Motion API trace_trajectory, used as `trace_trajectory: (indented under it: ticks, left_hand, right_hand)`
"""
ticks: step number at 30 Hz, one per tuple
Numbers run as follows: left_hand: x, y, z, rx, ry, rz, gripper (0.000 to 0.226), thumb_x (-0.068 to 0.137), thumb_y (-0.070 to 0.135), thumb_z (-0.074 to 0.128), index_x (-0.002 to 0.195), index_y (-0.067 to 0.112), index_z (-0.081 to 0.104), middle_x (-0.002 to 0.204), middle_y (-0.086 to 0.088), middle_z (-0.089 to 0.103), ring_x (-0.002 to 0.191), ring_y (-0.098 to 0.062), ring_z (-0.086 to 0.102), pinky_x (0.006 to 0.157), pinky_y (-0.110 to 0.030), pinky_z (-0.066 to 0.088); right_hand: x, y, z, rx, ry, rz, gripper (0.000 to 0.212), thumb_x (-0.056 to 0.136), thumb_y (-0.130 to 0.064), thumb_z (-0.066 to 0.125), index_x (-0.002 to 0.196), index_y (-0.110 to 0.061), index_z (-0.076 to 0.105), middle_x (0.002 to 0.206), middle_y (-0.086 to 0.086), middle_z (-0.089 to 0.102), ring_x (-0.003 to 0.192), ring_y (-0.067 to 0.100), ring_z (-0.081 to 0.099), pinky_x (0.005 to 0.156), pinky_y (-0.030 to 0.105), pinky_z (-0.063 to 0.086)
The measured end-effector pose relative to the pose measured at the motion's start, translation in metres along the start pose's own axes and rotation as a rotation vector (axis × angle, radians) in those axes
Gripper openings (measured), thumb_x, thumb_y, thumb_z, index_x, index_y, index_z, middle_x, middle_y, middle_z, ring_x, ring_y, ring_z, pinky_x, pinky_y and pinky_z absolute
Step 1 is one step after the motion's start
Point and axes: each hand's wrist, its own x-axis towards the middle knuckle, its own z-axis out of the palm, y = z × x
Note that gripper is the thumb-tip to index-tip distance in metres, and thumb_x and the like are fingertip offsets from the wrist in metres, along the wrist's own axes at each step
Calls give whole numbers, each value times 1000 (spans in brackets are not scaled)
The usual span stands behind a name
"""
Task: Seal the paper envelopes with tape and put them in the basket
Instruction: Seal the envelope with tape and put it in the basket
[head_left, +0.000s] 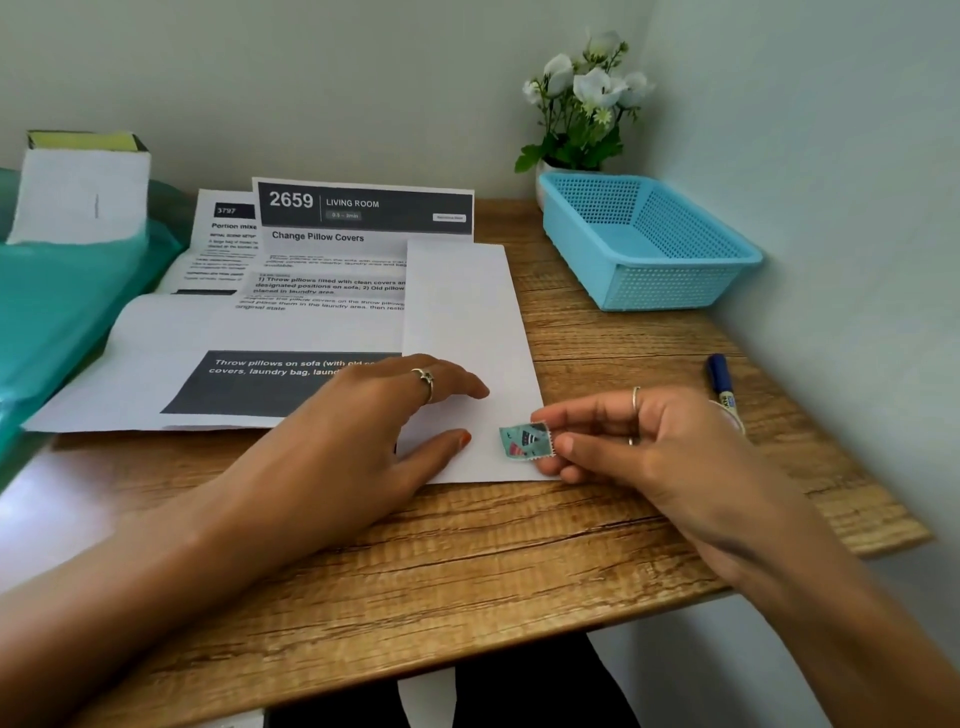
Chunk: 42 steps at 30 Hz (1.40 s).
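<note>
A long white paper envelope lies on the wooden desk, running from near me toward the wall. My left hand rests flat on its near end with fingers spread. My right hand pinches a small patterned teal piece of tape between thumb and fingers, holding it over the envelope's near right corner. A light-blue plastic basket stands at the back right against the wall, with nothing visible inside.
Printed sheets lie under and left of the envelope. A blue marker pen lies right of my right hand. A teal bag and a white box sit at left. White flowers stand behind the basket.
</note>
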Motion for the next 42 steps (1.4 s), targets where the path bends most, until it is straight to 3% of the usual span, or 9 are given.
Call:
trace_trajectory:
  ticks: [7,11,14,23,28,34,42]
  left_hand:
    - [-4,4,1,1,13,47,26,92,37,51,117,39,60,117,25,59,100,15,50,77,2,37]
    - [-6,6,0,54,-45,130,34,92,32,40,118,33,63,121,15,61,109,3,55,93,-18,43]
    - [-6,5,0,126,-86,149,42,89,27,35,121,37,61,125,11,60,114,-5,54,98,-19,39]
    - [-6,4,2,193,-94,154,47,86,27,31,118,35,65,127,8,60,114,-13,57,94,-36,47]
    - [-7,5,4,210,-80,158,48,86,25,29,115,35,65,126,8,61,112,-14,59,91,-36,47]
    - [-6,5,4,190,-84,163,49,84,23,29,116,35,64,125,8,61,112,-15,59,91,-37,48]
    - [-7,6,5,212,-89,168,48,84,24,30,116,34,64,125,7,61,112,-16,59,90,-42,50]
  right_hand:
    - [1,0,-2,-12,-52,35,21,83,1,63,95,-15,72,78,7,75,69,9,69,67,14,55]
    - [1,0,-2,-7,-48,41,22,82,1,63,96,-13,72,79,7,75,68,8,69,67,14,55]
    - [1,0,-2,-12,-49,44,22,83,1,64,97,-13,71,80,8,75,71,10,70,68,14,55]
    - [0,3,-2,-10,-46,25,21,82,-2,65,97,-15,72,80,7,76,75,11,71,71,14,55]
    - [2,3,-2,-18,-35,11,15,85,-14,63,97,-14,72,79,9,75,73,14,71,74,19,56]
    - [-2,5,-4,-86,-33,-14,17,87,-21,60,95,-14,73,78,8,73,67,14,67,67,18,55]
    - [-8,4,0,-412,-9,-28,27,96,-19,50,117,-31,62,70,-3,70,56,2,61,59,17,51]
